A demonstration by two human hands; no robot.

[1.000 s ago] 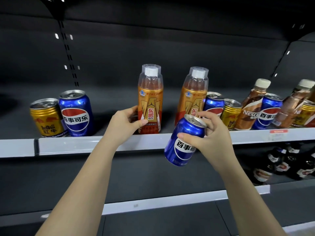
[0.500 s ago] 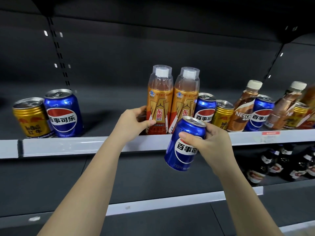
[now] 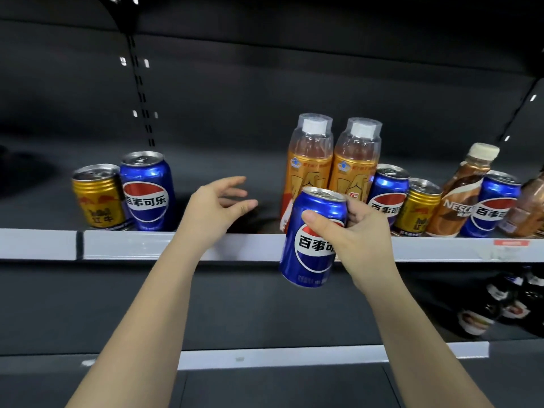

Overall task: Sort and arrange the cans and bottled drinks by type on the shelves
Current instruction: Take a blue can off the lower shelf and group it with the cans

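Head view: the right hand [image 3: 356, 234] grips a blue Pepsi can [image 3: 312, 240] in front of the shelf edge [image 3: 132, 245], thumb across its label. The left hand [image 3: 212, 210], just left of it, hovers with fingers spread, holding nothing. Two orange bottles [image 3: 309, 163] stand just behind the held can; a gold can [image 3: 98, 197] and another Pepsi can [image 3: 146, 192] sit left of the left hand.
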